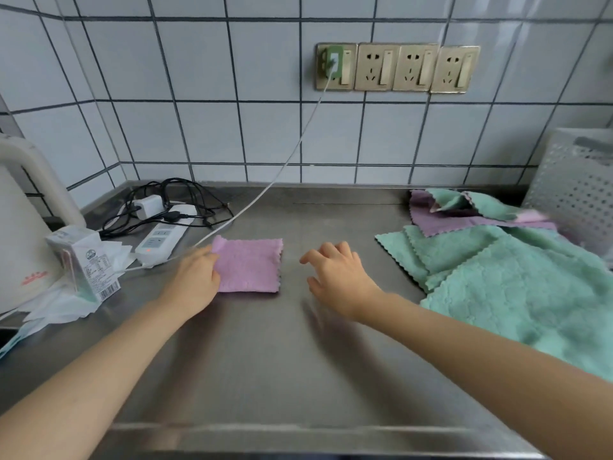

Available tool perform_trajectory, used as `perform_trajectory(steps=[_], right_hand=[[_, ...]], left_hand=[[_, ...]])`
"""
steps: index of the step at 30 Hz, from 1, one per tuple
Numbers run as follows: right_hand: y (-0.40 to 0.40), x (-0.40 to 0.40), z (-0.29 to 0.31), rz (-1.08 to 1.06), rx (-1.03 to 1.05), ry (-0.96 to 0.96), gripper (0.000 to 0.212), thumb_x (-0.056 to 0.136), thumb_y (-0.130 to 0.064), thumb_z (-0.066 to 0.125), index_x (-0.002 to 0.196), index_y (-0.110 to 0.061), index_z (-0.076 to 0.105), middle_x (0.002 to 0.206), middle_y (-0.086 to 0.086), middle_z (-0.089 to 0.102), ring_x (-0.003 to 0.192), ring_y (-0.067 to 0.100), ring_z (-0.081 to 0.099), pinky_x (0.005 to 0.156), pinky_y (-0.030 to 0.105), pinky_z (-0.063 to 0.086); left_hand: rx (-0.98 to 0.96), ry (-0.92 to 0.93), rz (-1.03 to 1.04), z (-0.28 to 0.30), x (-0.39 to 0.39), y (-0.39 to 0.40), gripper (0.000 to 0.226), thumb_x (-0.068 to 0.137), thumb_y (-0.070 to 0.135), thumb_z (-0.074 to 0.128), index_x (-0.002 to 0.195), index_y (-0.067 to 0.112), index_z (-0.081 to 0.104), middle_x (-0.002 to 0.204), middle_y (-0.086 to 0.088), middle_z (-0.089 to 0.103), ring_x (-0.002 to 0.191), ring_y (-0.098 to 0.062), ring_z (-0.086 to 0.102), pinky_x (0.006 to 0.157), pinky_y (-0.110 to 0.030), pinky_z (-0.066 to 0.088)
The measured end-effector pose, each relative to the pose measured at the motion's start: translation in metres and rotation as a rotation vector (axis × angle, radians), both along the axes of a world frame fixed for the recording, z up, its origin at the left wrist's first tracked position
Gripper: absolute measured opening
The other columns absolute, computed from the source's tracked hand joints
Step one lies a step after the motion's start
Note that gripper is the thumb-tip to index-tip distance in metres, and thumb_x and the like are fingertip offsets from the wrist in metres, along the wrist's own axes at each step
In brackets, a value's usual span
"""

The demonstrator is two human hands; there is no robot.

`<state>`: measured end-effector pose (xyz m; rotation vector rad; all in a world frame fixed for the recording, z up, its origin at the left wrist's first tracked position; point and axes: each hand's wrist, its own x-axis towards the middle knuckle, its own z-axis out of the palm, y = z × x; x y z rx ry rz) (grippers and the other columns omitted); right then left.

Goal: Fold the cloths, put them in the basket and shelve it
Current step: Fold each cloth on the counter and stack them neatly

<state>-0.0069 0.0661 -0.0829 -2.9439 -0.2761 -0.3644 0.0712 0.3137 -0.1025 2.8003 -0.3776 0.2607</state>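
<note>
A folded pink cloth (249, 265) lies flat on the steel counter (265, 360), left of centre. My left hand (194, 277) rests on its left edge, fingers against the fabric. My right hand (338, 277) hovers just right of the cloth with fingers spread and loosely bent, holding nothing. A heap of unfolded cloths lies at the right: large green ones (517, 293) in front, a purple one (441, 220) and another green one (464, 200) behind. The perforated white basket (577, 184) stands at the far right against the wall.
A white kettle (20, 227), a small carton (83, 260) and crumpled paper (56, 307) sit at the left. A power strip (162, 237) with black cables and a white cord lies behind the pink cloth. Wall sockets (398, 68) are on the tiled wall.
</note>
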Motion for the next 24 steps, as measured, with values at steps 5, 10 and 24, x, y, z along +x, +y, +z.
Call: perform_trajectory(steps=[5,10,24], right_hand=[[-0.075,-0.101,0.009,-0.002,-0.076,-0.006,0.031,0.094,-0.029,0.048,0.123,-0.024,0.055,0.120,-0.001,0.051,0.112,0.025,0.040,0.096,0.037,0.036],[-0.131,-0.189,0.000,-0.049,-0.120,0.067,0.031,0.095,-0.041,0.046,0.121,-0.027,0.055,0.119,-0.008,0.051,0.110,0.016,0.041,0.095,0.026,0.037],[-0.175,-0.271,0.008,-0.096,-0.208,0.207,0.020,0.093,-0.021,0.038,0.106,-0.019,0.053,0.107,-0.002,0.056,0.093,0.020,0.054,0.072,0.032,0.046]], left_hand=[[-0.067,-0.122,-0.268,0.007,-0.074,-0.067,0.037,0.089,0.010,0.051,0.125,0.013,0.061,0.134,-0.003,0.058,0.126,-0.020,0.049,0.104,-0.031,0.037],[-0.072,-0.008,-0.690,-0.002,-0.146,-0.160,0.043,0.096,0.016,0.047,0.138,0.021,0.049,0.145,0.006,0.047,0.138,-0.009,0.032,0.111,-0.016,0.014],[0.249,-0.085,-0.957,-0.008,-0.199,-0.267,0.060,0.094,0.050,0.046,0.144,0.021,0.035,0.151,0.002,0.037,0.137,-0.019,0.033,0.112,-0.033,0.022]])
